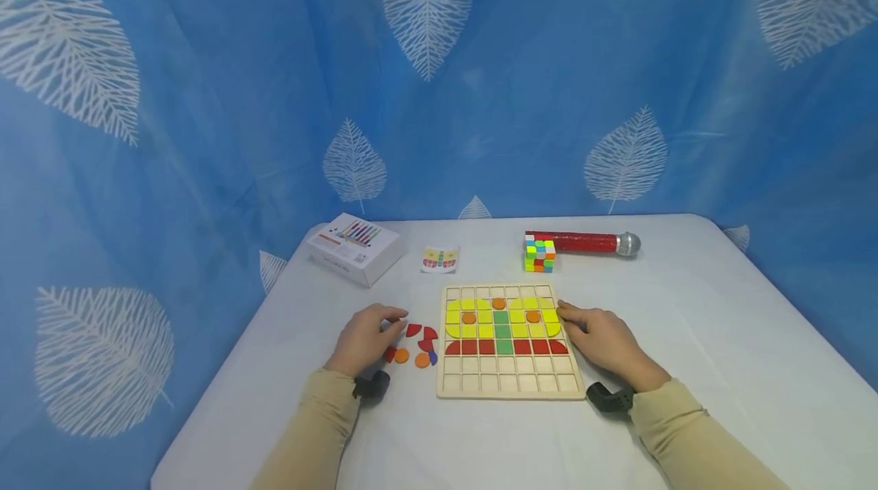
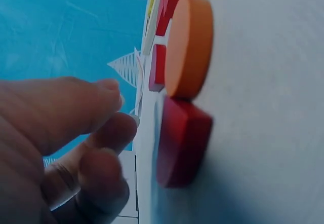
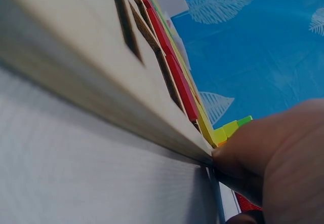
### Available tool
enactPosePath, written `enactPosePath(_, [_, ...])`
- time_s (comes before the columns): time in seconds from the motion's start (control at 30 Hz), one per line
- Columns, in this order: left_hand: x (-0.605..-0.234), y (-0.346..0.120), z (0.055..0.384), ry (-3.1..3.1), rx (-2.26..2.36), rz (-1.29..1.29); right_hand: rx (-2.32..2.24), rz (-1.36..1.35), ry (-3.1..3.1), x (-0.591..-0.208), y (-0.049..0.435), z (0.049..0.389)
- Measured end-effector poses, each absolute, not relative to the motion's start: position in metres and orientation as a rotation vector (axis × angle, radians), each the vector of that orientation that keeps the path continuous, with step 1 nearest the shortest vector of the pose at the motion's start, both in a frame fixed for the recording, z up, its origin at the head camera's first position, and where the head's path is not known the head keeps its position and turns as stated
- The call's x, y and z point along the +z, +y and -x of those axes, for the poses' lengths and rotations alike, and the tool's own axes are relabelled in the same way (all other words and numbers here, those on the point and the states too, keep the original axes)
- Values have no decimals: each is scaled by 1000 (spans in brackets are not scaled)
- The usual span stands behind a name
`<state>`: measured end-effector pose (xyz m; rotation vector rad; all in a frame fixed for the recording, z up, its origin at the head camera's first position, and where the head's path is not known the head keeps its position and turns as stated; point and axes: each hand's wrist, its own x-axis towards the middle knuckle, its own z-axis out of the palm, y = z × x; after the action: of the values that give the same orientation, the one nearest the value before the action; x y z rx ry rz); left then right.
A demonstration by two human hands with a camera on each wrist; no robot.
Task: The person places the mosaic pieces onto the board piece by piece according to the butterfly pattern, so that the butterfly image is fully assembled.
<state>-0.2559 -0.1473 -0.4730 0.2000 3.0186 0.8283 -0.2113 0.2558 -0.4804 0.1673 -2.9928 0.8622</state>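
Observation:
A wooden grid board (image 1: 509,384) lies flat, bearing yellow tiles (image 1: 453,330), a green column (image 1: 503,331), a row of red tiles (image 1: 486,347) and orange discs (image 1: 498,303). To its left are several loose pieces, among them a red quarter-round piece (image 1: 414,330) and an orange disc (image 1: 402,356). My left hand (image 1: 363,336) hovers beside these pieces with loosely bent fingers; the left wrist view shows nothing between them. Along the board's right edge rests my right hand (image 1: 607,337), its fingertips touching the rim in the right wrist view (image 3: 283,158).
Behind the board stand a white box (image 1: 360,250), a small picture card (image 1: 440,260) with a matching coloured pattern, a puzzle cube (image 1: 539,254) and a red microphone (image 1: 583,243). A white cloth (image 1: 693,307) covers the table, and a blue leaf-print curtain (image 1: 521,94) hangs around it.

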Motion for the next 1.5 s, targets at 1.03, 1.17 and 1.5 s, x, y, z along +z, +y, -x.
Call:
enactPosePath(1.03, [-473,-138,257,2958,801,-323,859,-145,-3004,-480,256,209])
enactPosePath(1.17, [-472,-138,256,2923,895,-303,870,-138,-3014,-479,255,210])
enactPosePath(1.5, [-470,-136,249,2745,1148,-472,869,-149,-3010,-479,256,211])
